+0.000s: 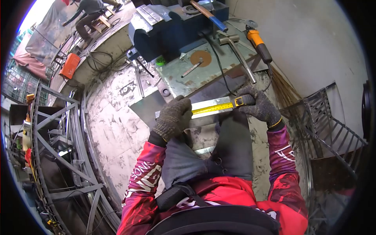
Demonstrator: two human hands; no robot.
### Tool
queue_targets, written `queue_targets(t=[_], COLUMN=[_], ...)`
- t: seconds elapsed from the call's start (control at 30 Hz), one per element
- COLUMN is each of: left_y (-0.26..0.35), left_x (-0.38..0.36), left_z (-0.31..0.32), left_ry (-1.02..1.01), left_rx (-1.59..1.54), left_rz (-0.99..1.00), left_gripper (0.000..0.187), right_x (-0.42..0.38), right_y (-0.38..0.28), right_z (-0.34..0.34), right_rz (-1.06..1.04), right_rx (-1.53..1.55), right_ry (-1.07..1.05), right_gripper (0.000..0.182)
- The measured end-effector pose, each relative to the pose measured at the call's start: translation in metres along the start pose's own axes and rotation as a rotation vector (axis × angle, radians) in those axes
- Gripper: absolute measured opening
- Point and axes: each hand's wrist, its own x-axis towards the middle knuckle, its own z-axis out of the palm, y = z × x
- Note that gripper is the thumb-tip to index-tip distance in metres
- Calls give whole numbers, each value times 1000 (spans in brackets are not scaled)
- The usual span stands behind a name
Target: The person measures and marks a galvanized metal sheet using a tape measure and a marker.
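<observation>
In front of my thighs lies a flat, silvery metal bar, roughly level. A yellow tape measure blade is drawn out along it. My left hand, in a dark grey knit glove, is closed around the bar's left part, covering the end of the blade. Gloved the same way, my right hand grips the black and yellow tape measure case at the bar's right end. A plain metal sheet sits just beyond my left hand.
Ahead, a blue bench vise stands on a metal-topped table. A hammer, an angle grinder and a T-shaped metal bar are near it. Metal frames line the left; a grille leans right. Another person sits far left.
</observation>
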Motion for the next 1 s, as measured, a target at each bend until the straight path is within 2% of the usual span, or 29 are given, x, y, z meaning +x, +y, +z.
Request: queue_targets(t=[0.13,0.2,0.23,0.3,0.37,0.53,0.83,0.93,1.0], left_y=[-8,-5,-4,-3,-3,2,-1,2,6], left_x=[0,1,1,4,3,1,4,4,6], left_z=[6,3,2,2,-1,-1,-1,0,0], left_ry=[25,-5,-22,-36,-40,-46,-33,-31,-39], left_rx=[-41,-45,-39,-25,-24,-24,-26,-19,-21], left_rz=[39,18,26,35,90,56,66,45,40], left_gripper=[10,9,9,9,9,10,10,10,10], right_x=[0,-1,-3,0,0,-4,-6,-12,-11], right_y=[4,11,14,20,30,49,72,75,74], right_z=[-1,-1,-2,0,3,7,9,15,16], right_rz=[29,-110,-91,-99,-98,-13,-90,22,32], right_rx=[4,-43,-51,111,137,270,137,282,245], right_ry=[19,32,50,-3,3,18,16,3,7], right_gripper=[45,43,43,40,40,42,44,52,53])
